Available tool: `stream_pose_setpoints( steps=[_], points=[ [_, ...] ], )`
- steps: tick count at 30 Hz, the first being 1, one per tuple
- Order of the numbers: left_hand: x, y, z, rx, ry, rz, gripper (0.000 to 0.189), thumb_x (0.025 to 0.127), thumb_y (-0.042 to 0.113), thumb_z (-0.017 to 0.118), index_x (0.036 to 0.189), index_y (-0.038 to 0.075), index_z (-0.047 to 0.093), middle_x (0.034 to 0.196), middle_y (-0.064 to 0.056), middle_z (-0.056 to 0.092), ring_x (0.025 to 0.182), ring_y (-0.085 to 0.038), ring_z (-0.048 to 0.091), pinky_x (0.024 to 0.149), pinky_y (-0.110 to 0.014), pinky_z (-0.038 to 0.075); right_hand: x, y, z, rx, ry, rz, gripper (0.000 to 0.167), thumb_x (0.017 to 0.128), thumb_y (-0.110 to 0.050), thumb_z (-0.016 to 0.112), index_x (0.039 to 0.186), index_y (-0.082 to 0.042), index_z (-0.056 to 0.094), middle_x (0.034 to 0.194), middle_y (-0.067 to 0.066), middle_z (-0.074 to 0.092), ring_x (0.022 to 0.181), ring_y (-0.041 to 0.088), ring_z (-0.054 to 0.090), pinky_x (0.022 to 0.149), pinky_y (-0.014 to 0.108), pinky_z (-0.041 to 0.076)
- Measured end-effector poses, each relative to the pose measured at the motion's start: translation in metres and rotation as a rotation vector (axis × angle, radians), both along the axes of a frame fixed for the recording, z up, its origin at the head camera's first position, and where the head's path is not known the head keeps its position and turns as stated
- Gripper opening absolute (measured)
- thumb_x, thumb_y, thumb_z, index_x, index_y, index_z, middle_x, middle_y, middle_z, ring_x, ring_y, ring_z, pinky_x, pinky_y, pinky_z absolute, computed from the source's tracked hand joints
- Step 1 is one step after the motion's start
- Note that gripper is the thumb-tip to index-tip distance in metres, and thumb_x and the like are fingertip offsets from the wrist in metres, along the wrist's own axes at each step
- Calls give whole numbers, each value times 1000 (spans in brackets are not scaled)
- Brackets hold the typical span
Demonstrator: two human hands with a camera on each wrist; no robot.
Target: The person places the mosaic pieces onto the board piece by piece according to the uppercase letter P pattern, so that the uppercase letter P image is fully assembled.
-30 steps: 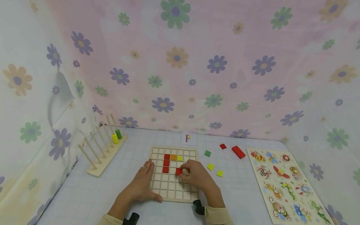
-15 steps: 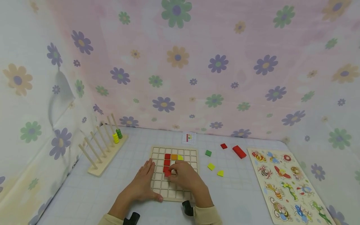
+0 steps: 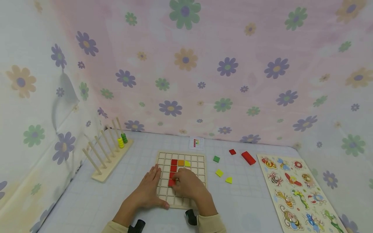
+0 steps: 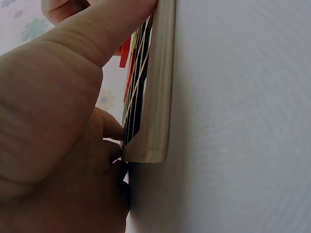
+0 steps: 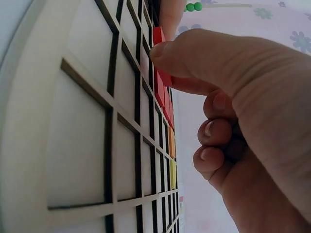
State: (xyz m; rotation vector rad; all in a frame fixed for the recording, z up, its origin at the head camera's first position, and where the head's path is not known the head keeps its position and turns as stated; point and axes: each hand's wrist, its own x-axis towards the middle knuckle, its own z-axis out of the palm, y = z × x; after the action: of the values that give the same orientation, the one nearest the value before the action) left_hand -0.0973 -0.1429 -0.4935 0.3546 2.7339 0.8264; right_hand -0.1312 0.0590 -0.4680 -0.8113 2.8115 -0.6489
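The left hand point(image 3: 148, 191) lies along the left edge of a wooden grid board point(image 3: 193, 158), fingers extended and close together against that edge, thumb stretched out to the near edge; it steadies the board without clasping anything. Just to its right, the right hand point(image 3: 189, 184) bends in over the board from the near side, pinching a red tile point(image 3: 172, 183) between thumb and index finger, its other fingers curled toward the palm. That tile is at the lower end of a column of red tiles point(image 3: 173, 168) on the grid; whether it sits flat in its cell cannot be told. An orange tile point(image 3: 181, 162) and a yellow tile point(image 3: 187, 163) continue rightward from the column's top.

The surface point(image 3: 244, 200) is covered in white. At far left stands a peg rack point(image 3: 105, 166) with yellow rings point(image 3: 120, 142) and green rings point(image 3: 124, 138). A pattern card point(image 3: 196, 143) lies beyond the board; right of it are a green tile point(image 3: 216, 159), two yellow pieces point(image 3: 219, 173), a loose red tile point(image 3: 232, 151) and a red block point(image 3: 248, 158). A picture puzzle point(image 3: 283, 171) fills the right side. Flower-printed cloth point(image 3: 192, 77) encloses the surface, pink behind, whiter at both sides.
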Motion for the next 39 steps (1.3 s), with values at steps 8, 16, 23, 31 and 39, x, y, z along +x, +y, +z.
stream_pose_setpoints(
  steps=[8, 16, 23, 31, 39],
  points=[
    [-1, 0, -2, -13, 1, 2, 147, 53, 64, 94, 161, -3, 19, 171, -22, 9, 160, -40, 8, 129, -58, 15, 2, -5, -1, 35, -11, -13, 18, 85, -19, 78, 100, -11, 80, 84, -7, 66, 73, 5, 51, 73, 23, 52],
    [0, 1, -1, -8, 1, -2, 146, 54, 63, 94, 161, -4, 19, 171, -23, 9, 159, -41, 9, 128, -58, 15, 3, -8, -1, 66, -13, -44, 17, 85, -21, 78, 99, -11, 80, 81, -7, 62, 72, 7, 48, 70, 23, 50],
    [-1, 1, 1, -11, -7, -2, 146, 54, 62, 94, 161, -4, 20, 171, -23, 9, 159, -41, 9, 128, -59, 14, 4, -10, -2, 84, 1, -67, 16, 85, -19, 78, 99, -11, 80, 82, -5, 63, 72, 8, 49, 70, 23, 50],
    [0, 1, -1, -18, -8, -1, 146, 54, 64, 94, 161, -3, 20, 171, -22, 9, 159, -41, 9, 128, -59, 15, 6, -12, 1, 103, -9, -94, 18, 86, -18, 78, 101, -10, 81, 87, -2, 68, 76, 9, 54, 75, 28, 55],
    [0, 0, -2, 6, 3, -8, 145, 55, 63, 94, 161, -4, 19, 171, -22, 9, 159, -41, 8, 128, -59, 15, 8, -15, 4, 85, 4, -113, 17, 85, -20, 82, 97, -9, 82, 89, 0, 73, 80, 12, 64, 77, 30, 58]
  ],
)
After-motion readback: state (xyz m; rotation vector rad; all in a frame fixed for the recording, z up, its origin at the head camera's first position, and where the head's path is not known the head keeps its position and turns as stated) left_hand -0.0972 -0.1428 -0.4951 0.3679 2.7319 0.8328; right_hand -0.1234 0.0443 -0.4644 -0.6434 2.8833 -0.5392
